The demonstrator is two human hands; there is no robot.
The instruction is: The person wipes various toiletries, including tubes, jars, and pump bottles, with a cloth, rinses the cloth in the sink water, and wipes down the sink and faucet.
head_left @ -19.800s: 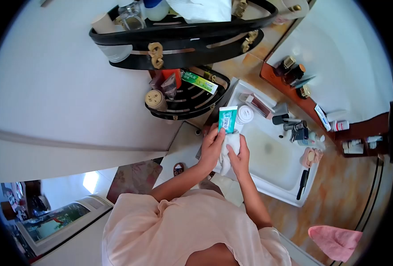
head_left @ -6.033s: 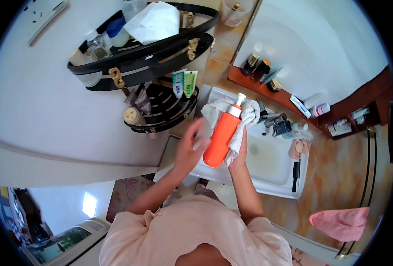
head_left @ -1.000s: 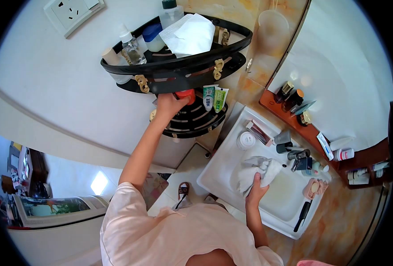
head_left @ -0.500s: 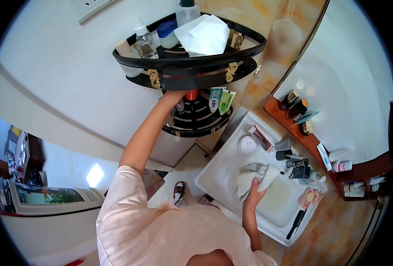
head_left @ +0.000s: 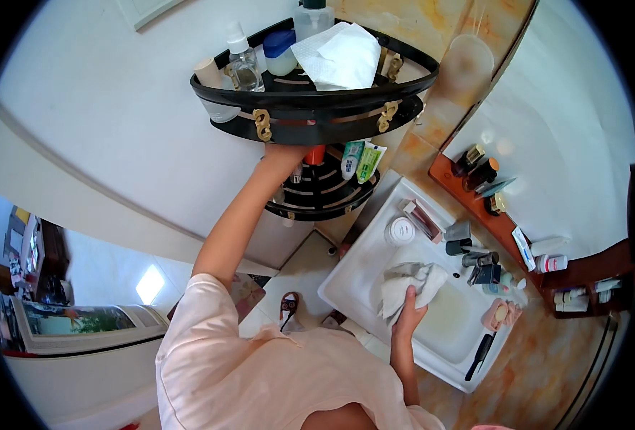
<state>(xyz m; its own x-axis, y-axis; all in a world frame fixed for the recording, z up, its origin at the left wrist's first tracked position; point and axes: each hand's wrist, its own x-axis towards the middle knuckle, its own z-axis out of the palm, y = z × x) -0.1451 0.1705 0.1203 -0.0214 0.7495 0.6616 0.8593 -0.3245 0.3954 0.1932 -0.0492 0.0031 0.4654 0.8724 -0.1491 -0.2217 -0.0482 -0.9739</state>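
Note:
My left hand point(head_left: 287, 153) reaches in beneath the upper tier of a black corner shelf point(head_left: 317, 135). The tier hides its fingers, so I cannot see what they hold. Just right of it, on the lower tier, is a red object point(head_left: 315, 154), partly covered. Two toothpaste-like tubes, one teal point(head_left: 352, 160) and one green point(head_left: 370, 164), stand further right. Over the white sink point(head_left: 346, 287), my right hand point(head_left: 408, 315) is closed on a crumpled pale cloth point(head_left: 415, 282), thumb on top.
Overhead, the top tier carries a spray bottle point(head_left: 244, 63), a blue-lidded jar point(head_left: 280, 52) and white tissue point(head_left: 346, 59). A round white jar point(head_left: 401, 231) and a black comb point(head_left: 480, 356) lie on the sink. Cosmetic bottles line the brown mirror ledge point(head_left: 507, 223). Sandals show on the floor.
The view has shifted slightly, so the shelf sits a little further right. My left hand stays under the upper tier, and my right hand keeps its hold on the cloth.

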